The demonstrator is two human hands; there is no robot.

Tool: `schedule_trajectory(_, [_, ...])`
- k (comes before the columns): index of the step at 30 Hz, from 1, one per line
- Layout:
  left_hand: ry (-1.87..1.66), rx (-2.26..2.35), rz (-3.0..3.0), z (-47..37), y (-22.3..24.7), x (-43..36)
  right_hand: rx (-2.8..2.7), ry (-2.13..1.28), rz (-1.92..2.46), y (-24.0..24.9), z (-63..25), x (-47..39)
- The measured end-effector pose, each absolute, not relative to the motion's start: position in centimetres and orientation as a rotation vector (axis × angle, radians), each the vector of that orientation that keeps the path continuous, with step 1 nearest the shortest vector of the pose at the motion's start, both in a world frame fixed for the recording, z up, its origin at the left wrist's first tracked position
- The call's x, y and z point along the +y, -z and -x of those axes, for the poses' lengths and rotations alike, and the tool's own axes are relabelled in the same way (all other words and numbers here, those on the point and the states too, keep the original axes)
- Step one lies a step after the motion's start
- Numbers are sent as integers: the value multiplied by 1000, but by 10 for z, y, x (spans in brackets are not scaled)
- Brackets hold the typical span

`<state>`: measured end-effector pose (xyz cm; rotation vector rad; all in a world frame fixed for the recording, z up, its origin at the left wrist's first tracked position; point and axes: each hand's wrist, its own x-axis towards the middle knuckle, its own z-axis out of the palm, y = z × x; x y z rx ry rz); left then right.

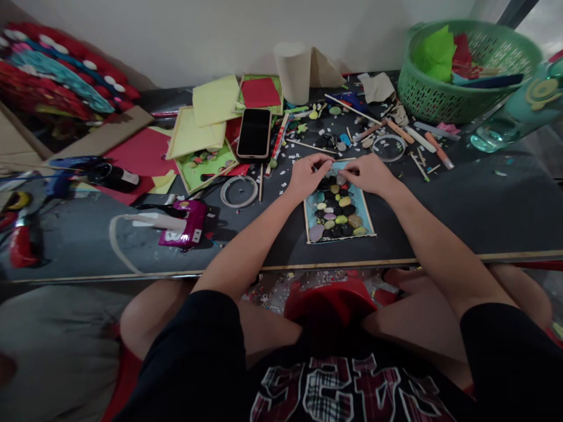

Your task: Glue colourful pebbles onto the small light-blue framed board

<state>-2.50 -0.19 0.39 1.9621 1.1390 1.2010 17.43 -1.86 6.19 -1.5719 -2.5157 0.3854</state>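
Observation:
A small blue panel (361, 206) edged with thin wooden sticks lies flat on the dark table in front of me. Rows of coloured pebbles (345, 201) in black, yellow, purple and brown cover much of it. My left hand (308, 174) is over its far left corner, thumb and fingers pinched together. Across from it, my right hand (372, 174) is closed in a similar pinch above the far right part. The fingertips nearly meet over the far pebbles. Whatever they hold is too small to make out.
Left of the panel lie a tape roll (238, 191), a phone (254, 133), yellow framed panels (197, 136) and a purple power adapter (183, 224). A green basket (440, 97), a clear bottle (505, 123) and a white cup (294, 73) stand behind. Paper scraps and sticks litter the back.

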Motion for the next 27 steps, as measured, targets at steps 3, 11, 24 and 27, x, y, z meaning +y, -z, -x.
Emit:
schedule_trajectory(3, [-1199,1133,-1964,25,-4,-2,-2516,-319,1635,-64,-173,-21])
schedule_trajectory(11, [-1180,1141,-1978,25,-3,-1,-2617,-115,1790,-65,-170,-22])
schedule_trajectory(24, [-1163,1149,-1960,26,-2,-1,-2616,-47,1777,-57,-172,-20])
schedule_trajectory(27, [-1172,1159,-1957,26,-2,-1,-2571,-32,1740,-57,-173,-20])
